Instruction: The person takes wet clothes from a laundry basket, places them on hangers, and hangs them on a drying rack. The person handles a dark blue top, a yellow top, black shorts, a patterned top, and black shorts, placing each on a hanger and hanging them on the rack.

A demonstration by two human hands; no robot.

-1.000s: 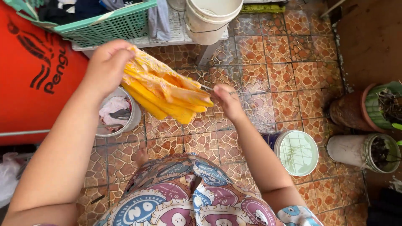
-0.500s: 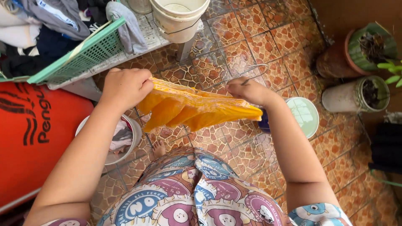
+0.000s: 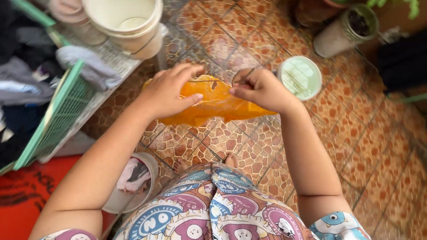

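Both hands meet over the tiled floor (image 3: 351,133) at chest height, and I see them sharing one piece of orange cloth (image 3: 213,104). On my left hand (image 3: 171,91) the fingers are spread, with the thumb pressed against the cloth's near face and the other fingers curled over its top edge, so the hand is clamped on the fabric. On my right hand (image 3: 258,89) the fingertips are pinched together on the cloth's upper right edge, where a thin wire also runs; I cannot tell what that wire belongs to. The cloth hangs bunched between the two hands, its lower fold drooping just below them, clear of the floor.

Beyond the hands, a cream bucket (image 3: 126,24) stands on a low bench beside a green laundry basket (image 3: 58,118) full of clothes. A round pale-green lid (image 3: 301,76) lies just right of my right hand. Near my left elbow, a small white bucket (image 3: 133,184) holds crumpled laundry.
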